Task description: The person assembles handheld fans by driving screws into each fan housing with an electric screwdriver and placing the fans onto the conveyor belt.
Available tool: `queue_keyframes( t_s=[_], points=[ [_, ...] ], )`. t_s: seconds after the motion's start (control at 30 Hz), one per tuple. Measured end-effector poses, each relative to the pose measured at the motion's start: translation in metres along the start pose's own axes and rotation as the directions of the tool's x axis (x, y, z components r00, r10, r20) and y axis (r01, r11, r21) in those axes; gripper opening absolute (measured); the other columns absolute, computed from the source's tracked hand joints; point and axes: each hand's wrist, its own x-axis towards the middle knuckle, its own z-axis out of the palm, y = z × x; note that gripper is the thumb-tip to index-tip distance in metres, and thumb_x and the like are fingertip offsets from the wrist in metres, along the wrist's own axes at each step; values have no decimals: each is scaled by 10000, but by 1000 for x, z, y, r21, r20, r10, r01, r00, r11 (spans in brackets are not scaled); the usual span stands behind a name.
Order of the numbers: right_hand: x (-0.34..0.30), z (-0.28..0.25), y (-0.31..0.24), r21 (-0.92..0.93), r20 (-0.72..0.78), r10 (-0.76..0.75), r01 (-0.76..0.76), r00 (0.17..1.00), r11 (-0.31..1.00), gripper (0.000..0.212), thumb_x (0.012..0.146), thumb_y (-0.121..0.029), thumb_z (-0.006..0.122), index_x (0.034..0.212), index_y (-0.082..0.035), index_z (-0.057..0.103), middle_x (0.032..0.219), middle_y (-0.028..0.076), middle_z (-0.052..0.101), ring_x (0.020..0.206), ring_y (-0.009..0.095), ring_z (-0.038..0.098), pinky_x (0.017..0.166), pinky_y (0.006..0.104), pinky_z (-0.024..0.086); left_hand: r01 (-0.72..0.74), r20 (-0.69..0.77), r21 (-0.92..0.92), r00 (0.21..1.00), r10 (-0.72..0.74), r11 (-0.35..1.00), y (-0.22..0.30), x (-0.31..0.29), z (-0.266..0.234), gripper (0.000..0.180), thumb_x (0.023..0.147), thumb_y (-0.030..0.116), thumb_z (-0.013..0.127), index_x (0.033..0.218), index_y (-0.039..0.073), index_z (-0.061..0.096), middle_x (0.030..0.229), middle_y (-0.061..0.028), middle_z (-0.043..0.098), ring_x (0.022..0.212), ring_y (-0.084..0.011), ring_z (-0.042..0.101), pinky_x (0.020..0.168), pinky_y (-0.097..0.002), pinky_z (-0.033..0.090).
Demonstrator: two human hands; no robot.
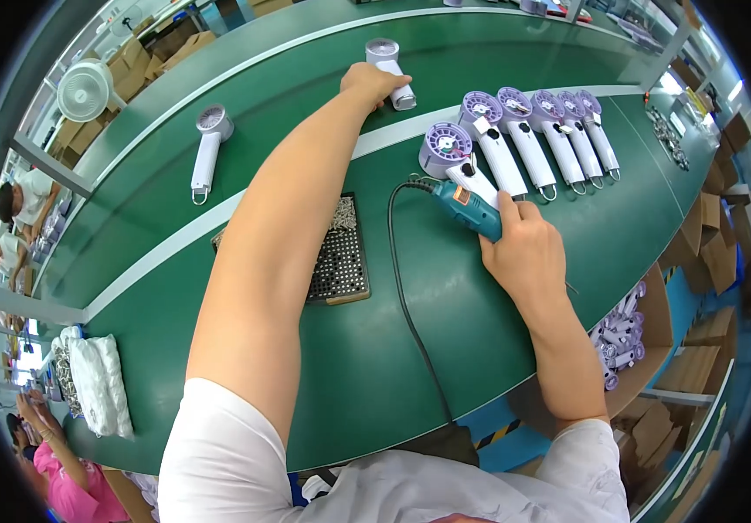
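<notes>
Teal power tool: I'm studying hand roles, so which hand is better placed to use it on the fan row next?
Probably the right hand: it holds the teal power tool beside the fan row, while the left hand grips a separate fan farther off.

A green table spans the middle; cardboard boxes crowd the right; the floor below is blue.
</notes>
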Motion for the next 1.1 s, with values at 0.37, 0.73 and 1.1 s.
queue_keyframes(
  t_s=[0.37, 0.73, 1.1],
  points=[
    [-4, 6, 1, -19, -108, -59, 57, 992, 998, 652, 726, -160, 825, 1302, 35, 591, 1091, 208, 661, 774, 353, 722, 685, 412, 595, -21, 10, -563, 999, 32, 826, -15, 2, -8, 286, 770, 114, 875, 932, -62, 717, 832, -138, 710, 597, -185, 630, 478, -300, 448],
    [1, -33, -65, -65, -634, -581, 713, 510, 698, 420, 729, -23, 792, 1130, 64, 702, 922, 119, 705, 650, 202, 647, 513, 288, 472, -228, -52, -738, 958, 283, 635, -128, -244, -121, 328, 889, 192, 802, 1083, -57, 717, 968, -94, 741, 832, -145, 687, 747, -291, 543],
    [-35, -36, -201, -213, -570, -820, 956, 47, 202, 233, 794, -21, 707, 1017, 47, 713, 998, 129, 666, 564, 117, 519, 497, 255, 398, -92, -37, -862, 992, 119, 499, -205, -377, -167, 333, 914, 206, 784, 1067, -68, 672, 949, -108, 723, 825, -156, 704, 733, -318, 584]
  ],
)
